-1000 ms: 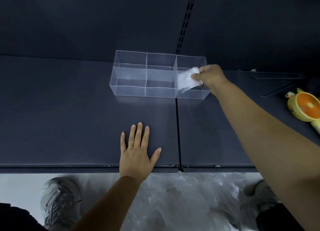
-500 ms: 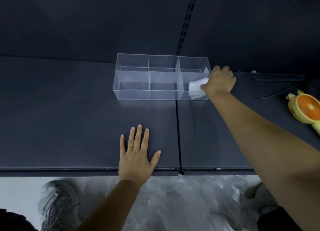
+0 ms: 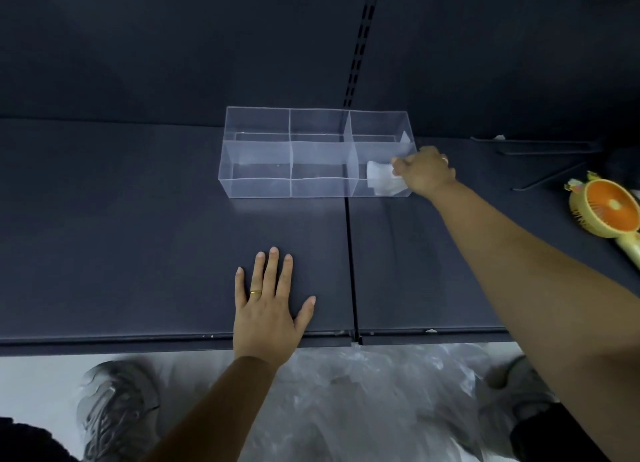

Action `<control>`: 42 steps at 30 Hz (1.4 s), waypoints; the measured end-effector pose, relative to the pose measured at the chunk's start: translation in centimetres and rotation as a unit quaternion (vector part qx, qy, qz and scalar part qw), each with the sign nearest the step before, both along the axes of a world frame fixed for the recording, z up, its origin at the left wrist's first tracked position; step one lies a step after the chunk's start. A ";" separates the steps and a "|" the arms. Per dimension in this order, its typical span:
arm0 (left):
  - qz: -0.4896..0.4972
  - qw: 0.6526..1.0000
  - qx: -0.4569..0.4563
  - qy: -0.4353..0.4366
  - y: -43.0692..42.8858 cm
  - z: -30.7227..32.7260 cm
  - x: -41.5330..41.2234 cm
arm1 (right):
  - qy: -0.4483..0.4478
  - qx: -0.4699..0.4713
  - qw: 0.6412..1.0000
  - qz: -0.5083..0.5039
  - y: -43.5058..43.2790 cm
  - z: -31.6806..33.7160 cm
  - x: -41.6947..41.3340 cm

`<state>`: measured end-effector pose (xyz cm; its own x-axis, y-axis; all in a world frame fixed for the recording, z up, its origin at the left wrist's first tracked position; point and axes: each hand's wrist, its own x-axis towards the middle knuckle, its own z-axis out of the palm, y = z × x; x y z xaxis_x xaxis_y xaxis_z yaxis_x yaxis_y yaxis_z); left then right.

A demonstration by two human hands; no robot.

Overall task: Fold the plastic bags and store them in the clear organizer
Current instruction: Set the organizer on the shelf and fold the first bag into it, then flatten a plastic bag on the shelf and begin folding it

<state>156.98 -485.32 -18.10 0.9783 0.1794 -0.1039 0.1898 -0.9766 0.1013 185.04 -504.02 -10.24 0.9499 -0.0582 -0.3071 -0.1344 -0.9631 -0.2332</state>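
Farther right of organizer (image 3: 259,186), orange fan (image 3: 611,207).

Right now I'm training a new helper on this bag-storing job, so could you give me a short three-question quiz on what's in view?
1. True or false: the left hand lies flat on the dark shelf, holding nothing.
2. Which compartment of the clear organizer holds the folded bag? A) left front B) middle rear C) right front
3. Short answer: what orange-and-yellow item lies at the shelf's right end?

Key: 1 true; 2 C, where the right hand grips it; 3 a handheld fan.
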 end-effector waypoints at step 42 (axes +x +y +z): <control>-0.007 0.999 -0.017 0.048 0.6 -0.4 0.2 | 0.038 -0.050 0.997 -0.054 -4.4 -7.4 -39.3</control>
<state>157.14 -484.74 -18.47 0.9658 0.1611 -0.2030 0.1870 -0.9756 0.1154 145.72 -508.41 -17.68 0.9104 -0.1940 -0.3653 -0.2530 -0.9599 -0.1209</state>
